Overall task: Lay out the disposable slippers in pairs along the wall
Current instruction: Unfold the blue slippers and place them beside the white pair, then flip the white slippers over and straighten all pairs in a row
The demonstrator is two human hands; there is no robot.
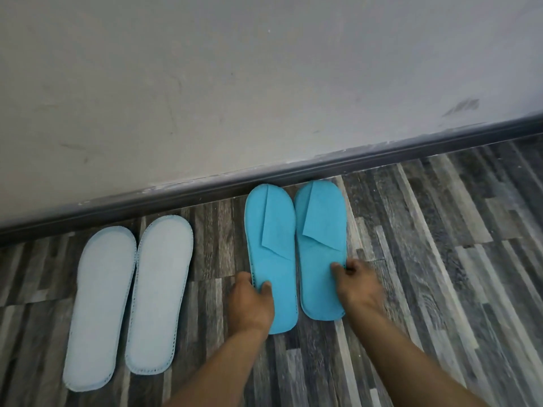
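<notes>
Nearest, the left hand (249,301) pinches the left edge of the left bright turquoise fabric slipper (271,257), thumb on top, while the right hand (355,279) grips the right edge of the right turquoise slipper (320,251) in the same way. These two lie side by side, touching, on the grey wood-patterned floor (426,259), toes at the dark grey skirting board (323,167). To the left, apart from them, a pair of pale blue flat slippers (129,298) lies soles up below the scuffed white wall (235,83).
</notes>
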